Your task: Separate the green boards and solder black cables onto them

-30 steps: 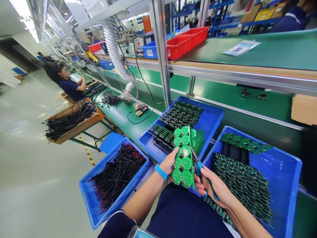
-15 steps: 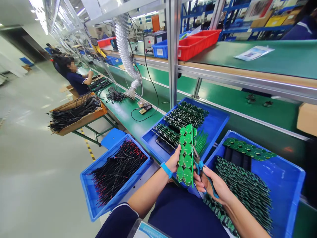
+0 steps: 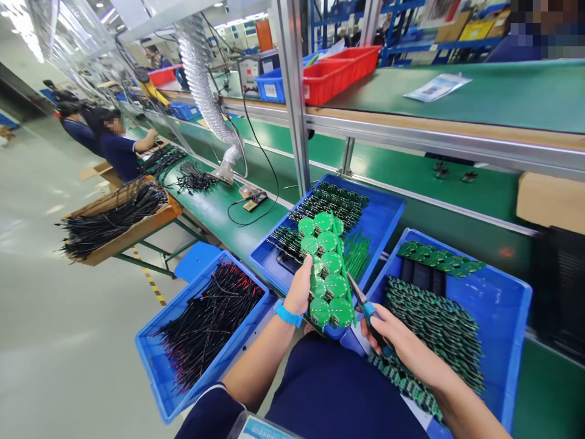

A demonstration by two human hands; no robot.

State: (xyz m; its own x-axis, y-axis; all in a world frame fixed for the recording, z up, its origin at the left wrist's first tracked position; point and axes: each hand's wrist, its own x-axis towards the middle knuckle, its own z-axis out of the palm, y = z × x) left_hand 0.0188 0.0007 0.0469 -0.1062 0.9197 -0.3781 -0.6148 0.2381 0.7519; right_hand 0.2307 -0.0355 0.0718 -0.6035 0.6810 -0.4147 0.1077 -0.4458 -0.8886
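Holding green panel of round circuit boards point(image 3: 331, 262) in left grip point(image 3: 299, 289), blue-handled metal pliers point(image 3: 367, 306) in right grip point(image 3: 388, 332).
Looks light, stiff, brittle; likely handles best by left edge.

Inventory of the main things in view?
Circuit board panel: 1, bright green, centre
Pliers: 1, blue handles, beside panel
Large trays: 3, blue, left, centre, right
Stacked boards: many, green, centre and right trays
Thin strips: many, green, centre tray
Cables: many, black with red, left tray
Cable carton: 1, brown, far left
Divided bin: 1, red, top centre
Flexible duct: 1, silver, upper left
Left hand: 1, bare, holding panel
Right hand: 1, bare, holding pliers
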